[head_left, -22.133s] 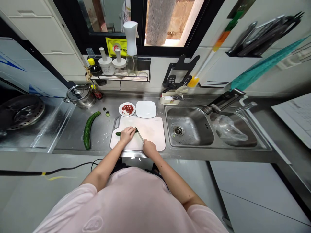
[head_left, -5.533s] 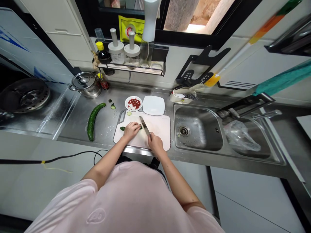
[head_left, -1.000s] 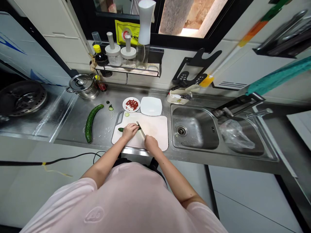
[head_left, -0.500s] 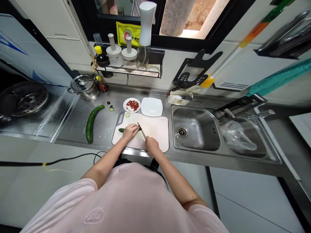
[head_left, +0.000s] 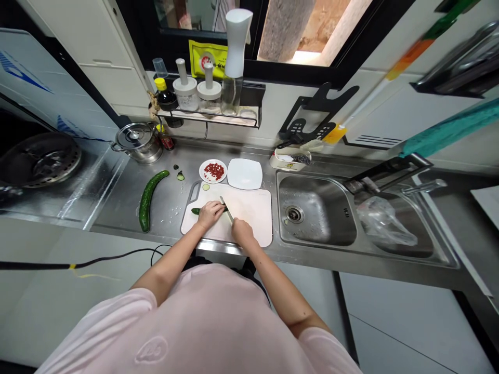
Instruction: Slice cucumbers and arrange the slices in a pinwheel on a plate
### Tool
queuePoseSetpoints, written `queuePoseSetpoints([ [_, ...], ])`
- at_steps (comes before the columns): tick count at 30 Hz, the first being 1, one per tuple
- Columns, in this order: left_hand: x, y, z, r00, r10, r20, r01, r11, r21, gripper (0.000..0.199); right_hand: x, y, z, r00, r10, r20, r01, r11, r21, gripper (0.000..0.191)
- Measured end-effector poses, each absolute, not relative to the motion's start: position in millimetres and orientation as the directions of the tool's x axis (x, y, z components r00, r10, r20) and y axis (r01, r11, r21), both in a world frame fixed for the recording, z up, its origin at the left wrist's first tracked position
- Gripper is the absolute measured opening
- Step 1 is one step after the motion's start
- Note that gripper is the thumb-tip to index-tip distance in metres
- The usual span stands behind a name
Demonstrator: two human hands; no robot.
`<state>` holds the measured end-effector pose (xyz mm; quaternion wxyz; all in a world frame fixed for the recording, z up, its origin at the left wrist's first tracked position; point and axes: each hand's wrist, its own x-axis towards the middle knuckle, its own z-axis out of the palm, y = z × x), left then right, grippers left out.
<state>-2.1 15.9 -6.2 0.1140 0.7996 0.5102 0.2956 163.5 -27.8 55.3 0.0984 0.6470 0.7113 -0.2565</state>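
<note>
My left hand (head_left: 211, 213) is closed over a piece of cucumber (head_left: 195, 211) lying across the white cutting board (head_left: 251, 223). The cucumber's green end shows left of the fingers, and its middle is hidden under them. In my right hand (head_left: 242, 231) is the handle of a kitchen knife (head_left: 227, 210), its blade slanting up and left to the cucumber's right end, close to my left fingertips. A thin cucumber slice (head_left: 206, 187) rests near the board's top left corner. Left of the board, a whole curved cucumber (head_left: 147, 202) lies on the steel counter.
Behind the board stand a plate of chopped red pieces (head_left: 213, 171) and a white square plate (head_left: 245, 174). Cucumber scraps (head_left: 180, 176) lie to the left, near a lidded pot (head_left: 138, 143). A double sink (head_left: 316, 210) is on the right, with a plastic bag (head_left: 384, 221) in its far basin.
The view has shifted slightly, so everything sits a little lower in it. Both hands keep nearly the same place on the cucumber and knife; the blade has barely moved.
</note>
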Motion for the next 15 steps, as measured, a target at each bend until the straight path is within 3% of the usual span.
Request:
queuePoseSetpoints([
  [15, 0, 15, -4, 0.293, 0.890, 0.350, 0.756, -0.440, 0.484, 0.020, 163, -37, 42, -0.113, 0.881, -0.459, 0.972, 0.001, -0.236, 0.025],
])
